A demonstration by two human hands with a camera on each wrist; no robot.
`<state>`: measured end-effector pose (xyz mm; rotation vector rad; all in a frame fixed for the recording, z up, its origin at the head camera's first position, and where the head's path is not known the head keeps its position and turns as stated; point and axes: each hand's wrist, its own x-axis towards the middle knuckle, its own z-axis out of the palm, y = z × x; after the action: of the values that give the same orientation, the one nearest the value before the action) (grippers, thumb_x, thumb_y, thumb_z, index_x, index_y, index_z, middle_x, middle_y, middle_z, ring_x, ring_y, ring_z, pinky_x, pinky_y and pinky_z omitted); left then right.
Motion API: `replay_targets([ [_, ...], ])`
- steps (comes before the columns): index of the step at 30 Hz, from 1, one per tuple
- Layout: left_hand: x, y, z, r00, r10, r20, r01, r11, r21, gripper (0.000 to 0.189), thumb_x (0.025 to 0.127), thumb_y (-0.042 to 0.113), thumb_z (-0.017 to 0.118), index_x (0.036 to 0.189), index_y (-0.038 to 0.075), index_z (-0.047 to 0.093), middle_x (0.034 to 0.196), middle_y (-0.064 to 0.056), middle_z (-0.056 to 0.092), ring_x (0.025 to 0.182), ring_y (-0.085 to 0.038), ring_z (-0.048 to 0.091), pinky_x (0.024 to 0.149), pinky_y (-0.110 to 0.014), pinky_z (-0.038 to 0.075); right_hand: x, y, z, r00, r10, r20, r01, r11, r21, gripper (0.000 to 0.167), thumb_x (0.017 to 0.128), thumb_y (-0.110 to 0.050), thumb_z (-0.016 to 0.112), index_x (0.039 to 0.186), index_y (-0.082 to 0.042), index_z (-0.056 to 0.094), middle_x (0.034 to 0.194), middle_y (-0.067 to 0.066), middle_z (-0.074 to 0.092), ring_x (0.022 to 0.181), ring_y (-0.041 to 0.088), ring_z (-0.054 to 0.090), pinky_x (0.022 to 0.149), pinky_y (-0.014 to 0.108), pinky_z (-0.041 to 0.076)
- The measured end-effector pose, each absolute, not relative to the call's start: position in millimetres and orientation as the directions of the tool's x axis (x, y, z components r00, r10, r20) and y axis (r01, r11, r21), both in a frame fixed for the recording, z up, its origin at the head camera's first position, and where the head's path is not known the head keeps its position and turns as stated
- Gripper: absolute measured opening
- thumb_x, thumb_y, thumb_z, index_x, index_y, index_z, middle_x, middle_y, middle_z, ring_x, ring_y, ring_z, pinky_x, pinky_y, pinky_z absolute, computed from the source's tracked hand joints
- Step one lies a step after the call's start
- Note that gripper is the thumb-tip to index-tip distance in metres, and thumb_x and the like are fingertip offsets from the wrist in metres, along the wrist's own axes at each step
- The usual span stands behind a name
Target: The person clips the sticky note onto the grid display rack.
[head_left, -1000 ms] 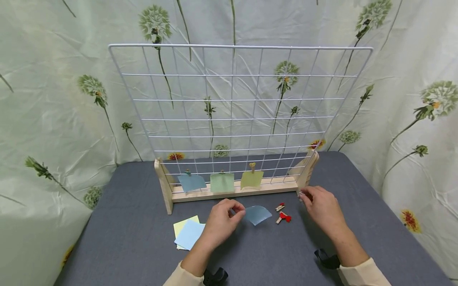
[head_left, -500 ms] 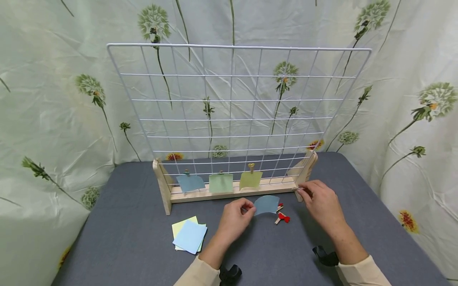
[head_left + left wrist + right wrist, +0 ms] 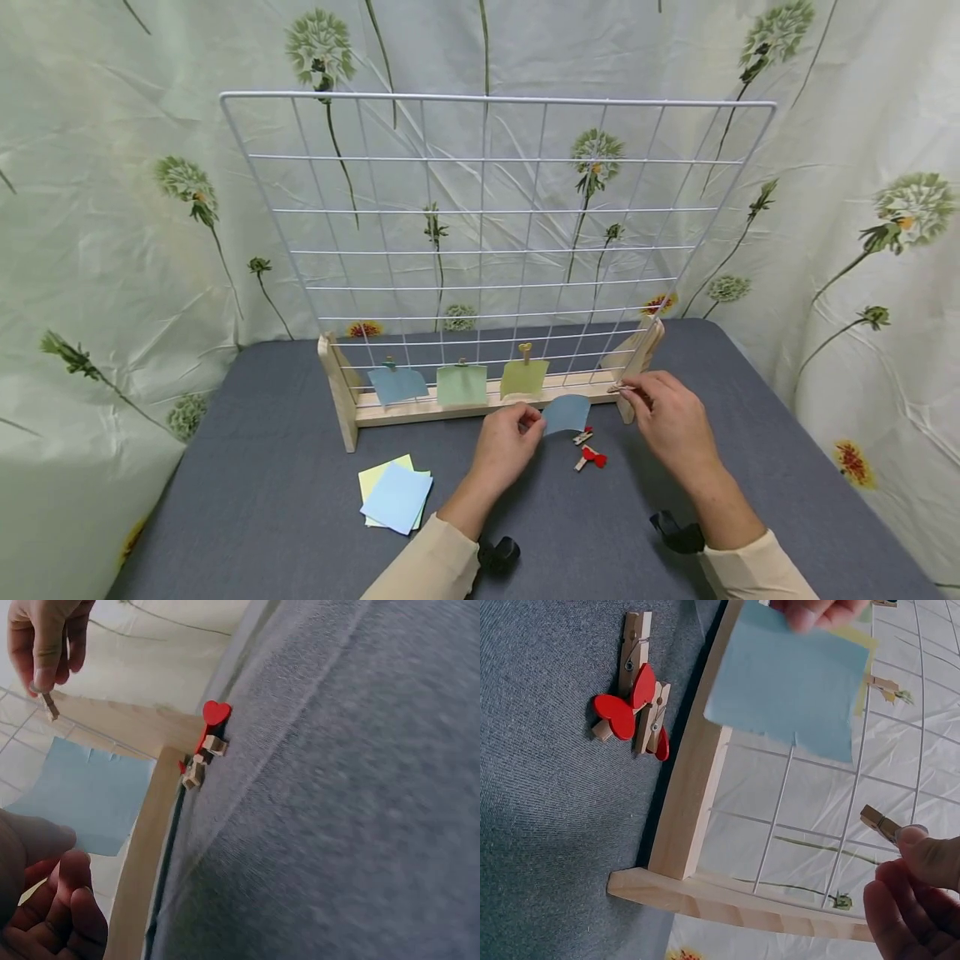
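Between thumb and fingertips my left hand (image 3: 507, 446) pinches a blue paper square (image 3: 566, 414) by its edge, raised in front of the wooden base. The right wrist view shows that blue paper whole, with a slightly ragged edge. My right hand (image 3: 670, 414) pinches a small wooden clothespin (image 3: 879, 823), held near the right foot of the wire grid rack (image 3: 480, 250). Three papers hang from clips low on the grid: a blue one (image 3: 397, 385), a green one (image 3: 462, 385) and a yellow-green one (image 3: 524, 377).
Wooden clothespins with red hearts (image 3: 615, 716) lie on the grey tabletop (image 3: 262, 500) before the base. A stack of blue and yellow paper squares (image 3: 396, 497) lies at the left. Behind the rack hangs a floral curtain (image 3: 97, 208).
My left hand has lifted the blue paper and carried it right and forward toward the grid. My right hand has moved slightly forward and left with the clothespin.
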<state>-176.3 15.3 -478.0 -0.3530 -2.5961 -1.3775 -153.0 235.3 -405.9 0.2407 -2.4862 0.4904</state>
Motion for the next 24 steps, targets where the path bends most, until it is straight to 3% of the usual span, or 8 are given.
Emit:
replay_targets([
  [24, -191, 32, -454, -0.947, 0.107, 0.304, 0.303, 0.613, 0.73, 0.01, 0.095, 0.019, 0.072, 0.093, 0.011, 0.078, 0.078, 0.002, 0.072, 0.068, -0.009, 0.059, 0.063, -0.021, 0.046, -161, 233, -402, -0.708, -0.122, 0.695, -0.387, 0.891, -0.238, 0.015, 0.079, -0.004, 0.085, 0.094, -0.004, 0.079, 0.084, 0.008, 0.073, 0.067, 0.019, 0.065, 0.06, 0.041, 0.052],
])
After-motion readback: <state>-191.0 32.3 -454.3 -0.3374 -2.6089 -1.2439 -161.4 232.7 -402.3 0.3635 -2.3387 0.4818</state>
